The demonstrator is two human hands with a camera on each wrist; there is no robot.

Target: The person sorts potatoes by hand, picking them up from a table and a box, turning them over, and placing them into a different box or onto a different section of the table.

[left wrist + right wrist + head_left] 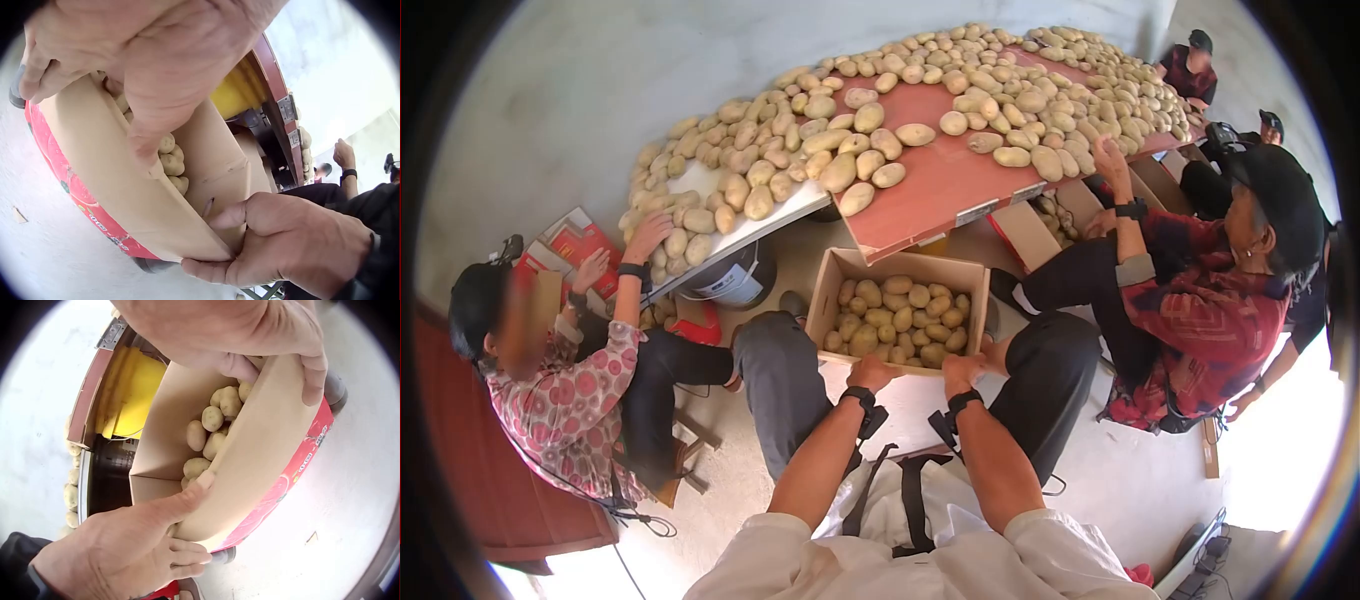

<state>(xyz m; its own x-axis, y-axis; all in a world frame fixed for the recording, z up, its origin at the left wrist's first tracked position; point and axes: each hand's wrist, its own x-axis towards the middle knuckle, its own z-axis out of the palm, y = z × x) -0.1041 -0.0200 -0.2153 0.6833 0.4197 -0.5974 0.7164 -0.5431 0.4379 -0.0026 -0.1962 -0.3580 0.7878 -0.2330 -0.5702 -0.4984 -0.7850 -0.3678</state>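
A cardboard box (970, 283) full of potatoes (897, 318) stands between the person's knees. At the left end of its near wall, the left hand (872, 373) grips the rim. The right hand (963, 372) holds the same wall farther right. In the left wrist view, the left hand (169, 69) bends over the rim, and the thumb of the right hand (300, 237) lies inside the wall with fingers outside. From the right wrist, the left hand (131, 540) has its thumb on the rim. The box's outer face is printed red (275, 500).
A red-brown board (920, 185) and a white board (785, 210), both heaped with potatoes, stand beyond the box. Seated people work at the left (560, 400) and right (1200, 310). A dark bucket (730, 275) and a yellow bucket (131, 390) sit beneath the boards.
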